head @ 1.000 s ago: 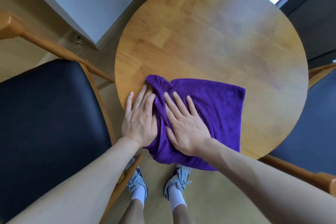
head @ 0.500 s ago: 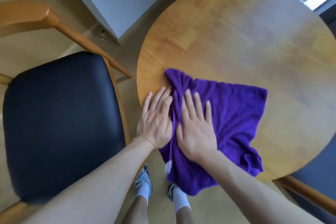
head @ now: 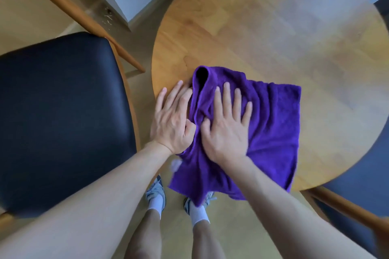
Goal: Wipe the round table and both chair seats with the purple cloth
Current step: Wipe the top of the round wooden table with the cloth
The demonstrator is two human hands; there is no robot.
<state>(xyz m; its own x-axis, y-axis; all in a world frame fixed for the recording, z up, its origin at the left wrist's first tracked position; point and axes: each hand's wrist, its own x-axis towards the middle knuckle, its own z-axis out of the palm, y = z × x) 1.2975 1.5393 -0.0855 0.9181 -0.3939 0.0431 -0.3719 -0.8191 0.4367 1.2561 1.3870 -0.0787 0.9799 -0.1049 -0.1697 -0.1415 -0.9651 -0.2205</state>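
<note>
Round table [head: 273, 33] seen from above, wooden top. Dark chair seat [head: 59, 120] placed at left of table; second chair seat [head: 355, 185] partly seen at lower right. Purple cloth [head: 271, 124] spread on near part of table, bunched at left side, near edge draped over rim. Right hand [head: 226, 126] laid flat on cloth, fingers straight and spread. Left hand [head: 171, 120] laid on table edge beside cloth, fingers extended, thumb touching bunched fold. Both forearms stretched forward.
</note>
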